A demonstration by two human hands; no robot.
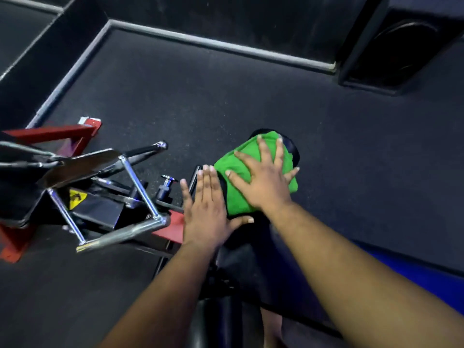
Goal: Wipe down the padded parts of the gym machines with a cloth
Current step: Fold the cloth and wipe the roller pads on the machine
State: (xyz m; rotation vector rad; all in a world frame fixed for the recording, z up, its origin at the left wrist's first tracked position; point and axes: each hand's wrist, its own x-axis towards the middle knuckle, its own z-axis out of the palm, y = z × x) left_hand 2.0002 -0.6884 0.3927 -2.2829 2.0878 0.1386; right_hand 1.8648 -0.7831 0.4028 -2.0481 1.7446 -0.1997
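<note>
Listing from my left to my right, as I look down.

Item: red steel frame (50, 136) of the machine, far left, floor level, with a chrome handle bar (120, 234) angled across it. A yellow warning sticker (76, 198) shows beneath the bars.

Item: pull-pin knob (167, 180), upright, just beside my left fingertips but apart from them.

Item: my left hand (204, 212), flat, fingers straight and together, thumb out to the right. It holds nothing; it rests against the left edge of the black pad (292, 149), steadying it, as I judge.

Item: green cloth (241, 169), spread over the top of the pad and covering most of what I can see of it. Black padding shows only at the far rim and along the left edge.

Item: my right hand (266, 179), fingers splayed wide, palm pressing flat on the cloth. No pinch, no curl round it.

Item: dark rubber floor (226, 91), and a black speaker box (406, 43) at the far right corner.

Risks noted: with only a flat palm on it, the cloth may bunch or slide off the pad's rounded far edge on a long stroke, leaving part unwiped. If the pad swivels under pressure, my left fingers, near the knob and frame, could get knocked or pinched. The pad's sides may be missed.
</note>
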